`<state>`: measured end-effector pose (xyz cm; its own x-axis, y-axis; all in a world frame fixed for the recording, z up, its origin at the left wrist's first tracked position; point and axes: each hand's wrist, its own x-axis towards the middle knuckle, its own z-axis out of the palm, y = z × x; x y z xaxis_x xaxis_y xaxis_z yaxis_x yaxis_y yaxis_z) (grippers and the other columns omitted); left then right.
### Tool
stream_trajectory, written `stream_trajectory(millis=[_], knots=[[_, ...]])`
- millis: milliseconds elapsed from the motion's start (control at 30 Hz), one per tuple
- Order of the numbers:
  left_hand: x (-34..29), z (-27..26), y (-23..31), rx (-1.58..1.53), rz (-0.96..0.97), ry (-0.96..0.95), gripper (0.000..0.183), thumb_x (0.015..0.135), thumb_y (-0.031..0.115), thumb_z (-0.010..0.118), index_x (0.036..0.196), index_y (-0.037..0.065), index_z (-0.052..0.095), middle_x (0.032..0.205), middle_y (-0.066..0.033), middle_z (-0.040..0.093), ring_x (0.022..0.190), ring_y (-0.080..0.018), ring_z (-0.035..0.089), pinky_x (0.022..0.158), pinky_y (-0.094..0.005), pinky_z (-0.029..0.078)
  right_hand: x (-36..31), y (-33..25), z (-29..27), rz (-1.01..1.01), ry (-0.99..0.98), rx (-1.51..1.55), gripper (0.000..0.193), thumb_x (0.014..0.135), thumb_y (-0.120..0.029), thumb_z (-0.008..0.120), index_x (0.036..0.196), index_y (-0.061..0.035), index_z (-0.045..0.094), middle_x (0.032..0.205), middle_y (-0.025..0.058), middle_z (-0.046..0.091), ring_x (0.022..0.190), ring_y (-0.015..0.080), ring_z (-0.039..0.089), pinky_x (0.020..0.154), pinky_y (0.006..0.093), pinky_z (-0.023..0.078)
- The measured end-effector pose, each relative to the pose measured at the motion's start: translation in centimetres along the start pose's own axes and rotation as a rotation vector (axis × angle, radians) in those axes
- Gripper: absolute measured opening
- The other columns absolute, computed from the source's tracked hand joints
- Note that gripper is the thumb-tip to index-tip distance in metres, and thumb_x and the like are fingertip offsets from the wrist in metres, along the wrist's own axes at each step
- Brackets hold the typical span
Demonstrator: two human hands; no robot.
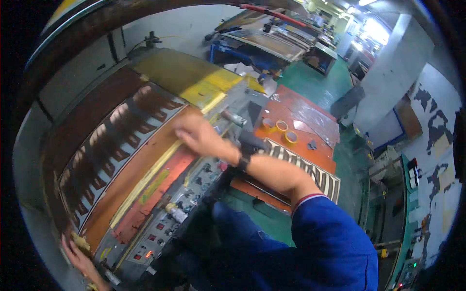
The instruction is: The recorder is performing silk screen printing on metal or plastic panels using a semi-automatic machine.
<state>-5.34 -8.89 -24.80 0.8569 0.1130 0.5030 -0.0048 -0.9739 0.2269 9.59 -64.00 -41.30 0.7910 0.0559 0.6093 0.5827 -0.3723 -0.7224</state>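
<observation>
My right hand (196,133), smeared by motion, is over the right end of a brown-orange strip on the machine bed. Its fingers look bent, but the blur hides whether anything is in them. My left hand (79,259) lies at the bed's near left corner, fingers stretched out, beside a crumpled yellowish scrap (80,241). Between the hands runs the long brown-orange strip (127,186). Beyond it lies a glossy panel (114,145) with a row of dark leaf-like stripes. Yellow tape (145,186) runs along the strip's near side, next to a worn red band (165,182).
A control panel (158,233) with knobs and lit switches fronts the machine. To the right, an orange-topped table (318,154) holds tape rolls (290,137) and a striped sheet (318,174). A dark bar (121,22) arches overhead. A pillar (383,68) stands at the far right.
</observation>
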Motion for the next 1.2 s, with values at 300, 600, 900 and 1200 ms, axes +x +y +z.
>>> stream_trajectory(millis=[300,600,900,1200], knots=[[-13.3,15.0,27.5,-0.568,0.056,-0.521,0.02,0.092,0.011,0.053,0.106,0.0,0.061,0.097,-0.0108,0.067,0.09,-0.0218,0.061,0.083,-0.0335,0.047,-15.5,15.9,-22.0,0.339,-0.309,-0.58,0.026,0.079,-0.014,0.064,0.102,-0.0025,0.064,0.097,0.0179,0.064,0.092,0.0361,0.059,0.084,0.0436,0.047],[-18.0,16.6,31.6,-0.612,-0.087,-0.678,0.02,0.086,0.006,0.059,0.103,-0.003,0.063,0.094,-0.0135,0.069,0.085,-0.0215,0.066,0.077,-0.031,0.05,-16.1,22.4,-25.7,0.194,-0.513,-0.893,0.038,0.073,-0.022,0.065,0.109,-0.007,0.061,0.113,0.0122,0.06,0.108,0.03,0.054,0.091,0.0389,0.046],[-17.1,16.2,33.8,-0.617,0.006,-0.798,0.025,0.095,0.017,0.054,0.112,0.0,0.062,0.105,-0.0159,0.067,0.097,-0.0286,0.063,0.083,-0.0351,0.048,-15.2,21.7,-26.0,0.137,-0.757,-1.075,0.051,0.078,-0.016,0.052,0.129,-0.0085,0.051,0.127,0.0068,0.053,0.109,0.026,0.051,0.091,0.0382,0.04],[-15.9,17.6,34.8,-0.617,0.079,-0.798,0.027,0.094,0.018,0.056,0.113,0.0,0.062,0.106,-0.0164,0.067,0.098,-0.0287,0.064,0.085,-0.0356,0.049,-16.1,22.4,-25.9,0.007,-0.711,-1.071,0.046,0.075,-0.019,0.056,0.119,-0.0049,0.055,0.108,0.005,0.057,0.102,0.0233,0.05,0.085,0.0346,0.04]])
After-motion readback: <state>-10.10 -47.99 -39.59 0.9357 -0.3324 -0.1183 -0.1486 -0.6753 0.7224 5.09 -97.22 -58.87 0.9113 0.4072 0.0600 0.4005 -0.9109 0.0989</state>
